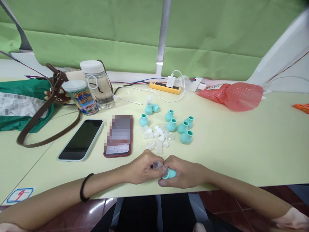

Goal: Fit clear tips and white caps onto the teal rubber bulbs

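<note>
Both hands are meeting at the table's near edge, just in front and to the right of the red-cased phone (118,135). The left hand (143,171), which is wearing a black wristband (84,191), is pinching a clear tube (156,165) between thumb and fingertips. The right hand (184,175) is curling its fingers around a teal bulb (169,174). The tube's end is touching the bulb where the two hands are pressing together.

Right of the phone, a small heap of clear plastic pieces (156,137) is lying on the table (241,145). Loose teal bulbs (180,126) are standing around and beyond that heap. Immediately left of the phone, a second phone with a dark screen (80,140) is lying flat. Behind the phone, a printed can (80,96) and a clear water bottle (98,83) are standing side by side. Farther back and to the right of the phone, a yellow power strip (164,87) is carrying a white charger (170,81). Well off to the phone's right, a red plastic bag (231,95) is lying on the table. Far to the phone's left, a green bag (21,103) is sitting with a brown strap (48,106) looping across the tabletop.
</note>
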Demonstrator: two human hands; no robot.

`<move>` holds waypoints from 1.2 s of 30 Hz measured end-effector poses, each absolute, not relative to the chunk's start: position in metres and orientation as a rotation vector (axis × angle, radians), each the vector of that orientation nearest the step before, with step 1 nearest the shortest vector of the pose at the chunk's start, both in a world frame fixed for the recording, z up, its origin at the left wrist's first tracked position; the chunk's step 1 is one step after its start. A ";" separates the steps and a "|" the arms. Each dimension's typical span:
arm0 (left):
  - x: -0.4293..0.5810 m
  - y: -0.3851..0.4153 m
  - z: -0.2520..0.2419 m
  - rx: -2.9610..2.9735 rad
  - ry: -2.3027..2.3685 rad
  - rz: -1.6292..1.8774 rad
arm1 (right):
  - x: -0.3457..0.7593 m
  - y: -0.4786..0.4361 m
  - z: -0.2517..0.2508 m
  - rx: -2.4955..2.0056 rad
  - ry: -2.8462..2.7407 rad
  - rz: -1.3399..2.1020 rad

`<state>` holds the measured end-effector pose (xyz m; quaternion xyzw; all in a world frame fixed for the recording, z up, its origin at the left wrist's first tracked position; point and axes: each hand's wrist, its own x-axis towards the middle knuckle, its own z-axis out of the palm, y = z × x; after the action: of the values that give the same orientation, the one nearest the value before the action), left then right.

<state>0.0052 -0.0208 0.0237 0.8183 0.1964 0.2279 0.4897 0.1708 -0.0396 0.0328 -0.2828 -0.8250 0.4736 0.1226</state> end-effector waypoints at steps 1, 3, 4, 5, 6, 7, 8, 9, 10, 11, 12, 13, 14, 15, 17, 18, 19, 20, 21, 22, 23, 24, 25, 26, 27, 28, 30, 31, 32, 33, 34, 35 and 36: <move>0.005 -0.020 0.024 1.946 0.477 0.541 | 0.171 -0.040 0.033 -0.799 -2.452 1.332; 0.004 -0.018 0.025 1.813 0.493 0.543 | 0.171 -0.040 0.033 -0.731 -2.562 1.166; 0.004 -0.017 0.025 1.735 0.500 0.559 | 0.171 -0.040 0.033 -0.695 -2.602 1.071; 0.003 -0.016 0.025 1.664 0.505 0.582 | 0.172 -0.039 0.033 -0.671 -2.617 0.987; 0.002 -0.015 0.024 1.612 0.509 0.606 | 0.173 -0.038 0.032 -0.664 -2.598 0.922; 0.002 -0.014 0.024 1.581 0.518 0.630 | 0.175 -0.036 0.032 -0.676 -2.545 0.887; 0.001 -0.013 0.023 1.568 0.534 0.651 | 0.176 -0.034 0.031 -0.703 -2.473 0.876; 0.001 -0.011 0.022 1.557 0.561 0.676 | 0.178 -0.032 0.030 -0.733 -2.400 0.873; 0.002 -0.010 0.020 1.549 0.602 0.705 | 0.180 -0.030 0.029 -0.760 -2.333 0.869; 0.002 -0.009 0.019 1.536 0.645 0.730 | 0.181 -0.028 0.029 -0.783 -2.278 0.863; 0.003 -0.007 0.018 1.532 0.690 0.765 | 0.182 -0.026 0.029 -0.803 -2.236 0.850; 0.004 -0.006 0.017 1.528 0.728 0.799 | 0.183 -0.025 0.029 -0.828 -2.206 0.819; 0.005 -0.005 0.017 1.523 0.758 0.827 | 0.183 -0.024 0.029 -0.856 -2.190 0.765; 0.005 -0.004 0.017 1.514 0.785 0.858 | 0.183 -0.024 0.030 -0.890 -2.187 0.688; 0.006 -0.003 0.018 1.487 0.821 0.908 | 0.182 -0.023 0.029 -0.972 -2.207 0.474; 0.006 -0.003 0.018 1.473 0.834 0.927 | 0.182 -0.023 0.028 -1.008 -2.225 0.364; 0.006 -0.003 0.019 1.464 0.846 0.940 | 0.181 -0.022 0.027 -1.034 -2.245 0.265; 0.006 -0.003 0.019 1.460 0.857 0.947 | 0.181 -0.021 0.025 -1.055 -2.261 0.173; 0.007 -0.004 0.019 1.464 0.867 0.950 | 0.182 -0.019 0.022 -1.079 -2.270 0.088; 0.007 -0.004 0.018 1.474 0.880 0.955 | 0.182 -0.017 0.020 -1.107 -2.274 0.009; 0.008 -0.004 0.017 1.488 0.895 0.965 | 0.183 -0.015 0.018 -1.143 -2.268 -0.071; 0.008 -0.004 0.015 1.506 0.915 0.980 | 0.184 -0.013 0.016 -1.185 -2.250 -0.157; 0.009 -0.003 0.014 1.524 0.941 0.995 | 0.186 -0.011 0.014 -1.230 -2.223 -0.243; 0.010 -0.003 0.013 1.545 0.972 1.010 | 0.187 -0.009 0.014 -1.269 -2.196 -0.325; 0.010 -0.003 0.012 1.569 1.006 1.022 | 0.189 -0.008 0.013 -1.299 -2.174 -0.401; 0.010 -0.003 0.011 1.597 1.040 1.030 | 0.190 -0.007 0.014 -1.317 -2.159 -0.468; 0.010 -0.003 0.011 1.661 1.085 1.037 | 0.192 -0.005 0.016 -1.312 -2.148 -0.563; 0.010 -0.004 0.011 1.690 1.093 1.042 | 0.192 -0.005 0.017 -1.282 -2.153 -0.592; 0.010 -0.004 0.010 1.714 1.096 1.047 | 0.192 -0.005 0.018 -1.236 -2.160 -0.614; 0.009 -0.005 0.010 1.735 1.094 1.052 | 0.193 -0.005 0.018 -1.186 -2.166 -0.629; 0.009 -0.005 0.010 1.753 1.093 1.059 | 0.193 -0.004 0.018 -1.139 -2.169 -0.637; 0.009 -0.005 0.010 1.771 1.090 1.065 | 0.193 -0.004 0.018 -1.108 -2.173 -0.638; 0.009 -0.005 0.010 1.789 1.086 1.069 | 0.193 -0.003 0.017 -1.099 -2.178 -0.631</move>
<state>0.0091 -0.0055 0.0096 0.7025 0.4263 0.4199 0.3854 0.1934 -0.0032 0.0172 -0.4152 -0.8229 -0.2384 0.3061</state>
